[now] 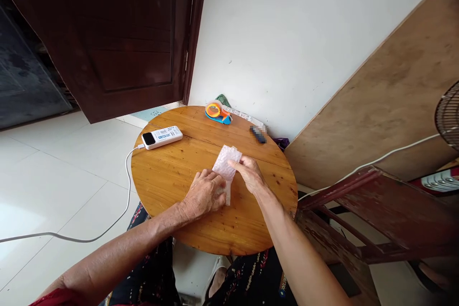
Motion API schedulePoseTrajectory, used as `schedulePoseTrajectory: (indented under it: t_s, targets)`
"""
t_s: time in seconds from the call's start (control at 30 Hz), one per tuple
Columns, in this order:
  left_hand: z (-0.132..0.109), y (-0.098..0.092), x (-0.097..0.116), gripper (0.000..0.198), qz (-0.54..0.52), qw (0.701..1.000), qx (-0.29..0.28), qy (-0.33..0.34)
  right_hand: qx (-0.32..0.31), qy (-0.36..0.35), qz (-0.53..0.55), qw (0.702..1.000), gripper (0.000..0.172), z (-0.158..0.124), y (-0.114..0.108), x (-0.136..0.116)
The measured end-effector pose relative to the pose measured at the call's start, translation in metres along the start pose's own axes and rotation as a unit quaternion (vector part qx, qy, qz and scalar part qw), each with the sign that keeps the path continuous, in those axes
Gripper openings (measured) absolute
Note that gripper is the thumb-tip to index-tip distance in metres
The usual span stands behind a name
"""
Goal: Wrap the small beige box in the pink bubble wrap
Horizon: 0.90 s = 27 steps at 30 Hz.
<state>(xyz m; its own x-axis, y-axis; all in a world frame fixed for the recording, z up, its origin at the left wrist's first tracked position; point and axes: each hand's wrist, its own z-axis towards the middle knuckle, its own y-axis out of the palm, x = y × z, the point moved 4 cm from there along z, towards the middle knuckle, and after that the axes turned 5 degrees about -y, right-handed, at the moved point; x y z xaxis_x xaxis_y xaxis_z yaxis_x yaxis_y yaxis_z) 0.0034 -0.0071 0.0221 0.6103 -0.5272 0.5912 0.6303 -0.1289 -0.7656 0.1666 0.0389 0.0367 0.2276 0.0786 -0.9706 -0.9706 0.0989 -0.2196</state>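
A small pale pink piece of bubble wrap (225,161) is between my two hands over the middle of the round wooden table (172,172). My right hand (251,172) grips its right edge, thumb on top and fingers behind it. My left hand (207,192) is closed over the lower left part, knuckles up, with its fingertips curled onto the wrap. A lower strip of the wrap shows beyond the left fingers. Whether anything lies inside the wrap cannot be made out.
A white power bank (163,137) with a cable sits at the table's left. At the back are an orange and blue tape dispenser (218,112) and a dark blurred object (258,134). A wooden chair (373,215) and a fan (448,114) stand to the right.
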Motion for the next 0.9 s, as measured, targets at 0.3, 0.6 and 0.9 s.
schedulePoseTrajectory:
  t_s: [0.3,0.6,0.9]
  targets:
    - [-0.011,0.008,-0.009,0.020,0.024,0.993,0.116,-0.026,-0.025,-0.160,-0.187,0.969,0.014,-0.057,0.007,-0.033]
    - [-0.020,-0.002,-0.014,0.038,-0.008,0.983,0.167,-0.073,-0.025,-0.286,-0.250,0.925,0.018,-0.098,0.024,-0.021]
    - [-0.014,-0.013,-0.026,0.060,-0.062,0.985,-0.062,0.145,0.004,-0.393,-0.335,0.856,0.050,-0.112,0.033,0.008]
